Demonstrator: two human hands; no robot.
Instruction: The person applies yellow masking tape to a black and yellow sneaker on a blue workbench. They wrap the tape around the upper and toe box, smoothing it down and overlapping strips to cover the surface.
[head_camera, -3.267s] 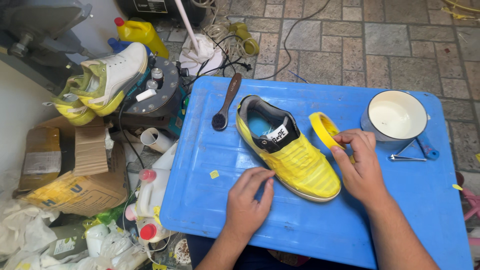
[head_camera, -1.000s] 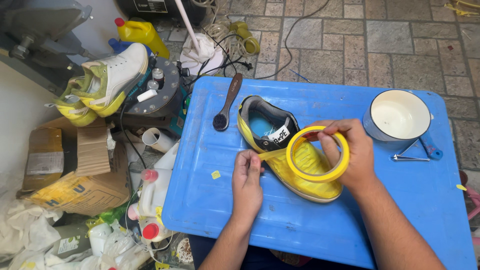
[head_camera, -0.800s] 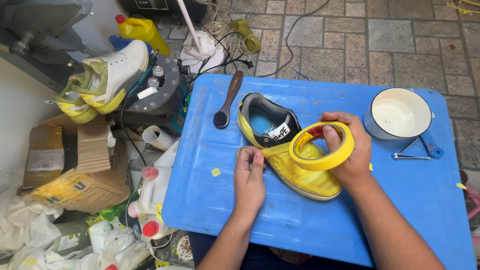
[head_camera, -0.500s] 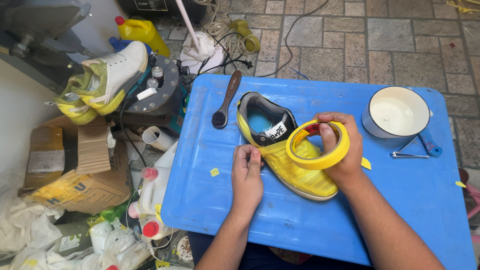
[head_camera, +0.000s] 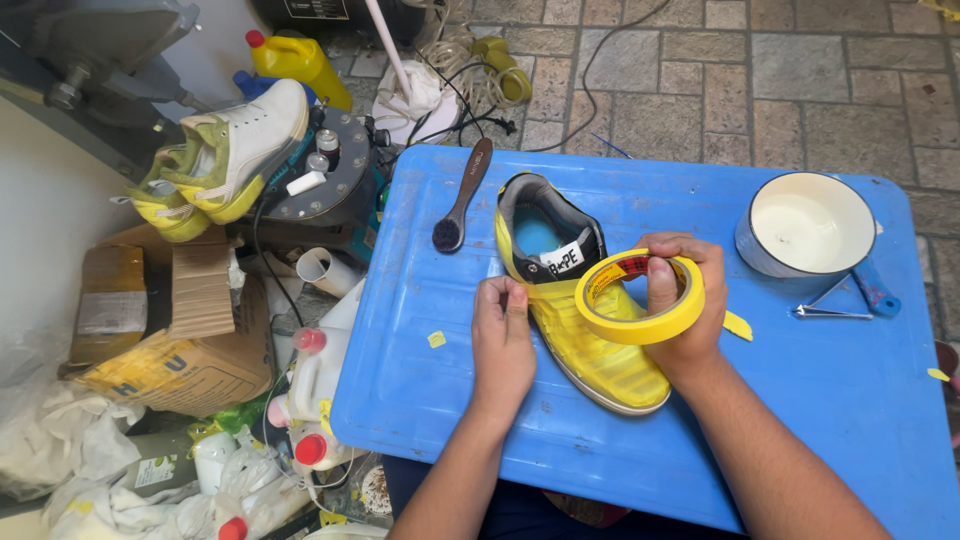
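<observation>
Left hand (head_camera: 503, 335): fingers curled, thumb and fingertips pinching the free end of a tape strip against the near-left edge of the shoe's collar.
Right hand (head_camera: 683, 300): wrapped around the tape roll, thumb hooked through its core, fingers behind; raised just above the shoe's middle.
Tape roll (head_camera: 640, 298): yellow masking tape, ring tilted toward the camera; a short strip stretched from it leftward to the left hand.
Shoe (head_camera: 575, 290): landmark; flat on the blue table, heel opening away from the person, toe toward the person; grey collar, blue insole, upper covered in yellow tape bands.
Blue table (head_camera: 480, 440): plastic top under the shoe, reaching well to the left and right of it.
Brush (head_camera: 460, 195): dark wooden handle, bristle head down, just left of the shoe's heel.
White bowl (head_camera: 805, 225): right of the shoe, well apart, near the table's far right corner.
Metal tool with blue handle (head_camera: 850, 300): just in front of the bowl, right of the shoe.
Tape scraps (head_camera: 737, 325): one touching distance right of the right hand; another small one (head_camera: 436, 339) left of the shoe.
White and yellow shoes (head_camera: 225, 155): off the table, far left of the shoe, resting on a round machine lid.
Bottles and cardboard (head_camera: 300, 380): on the floor, left of the table.
</observation>
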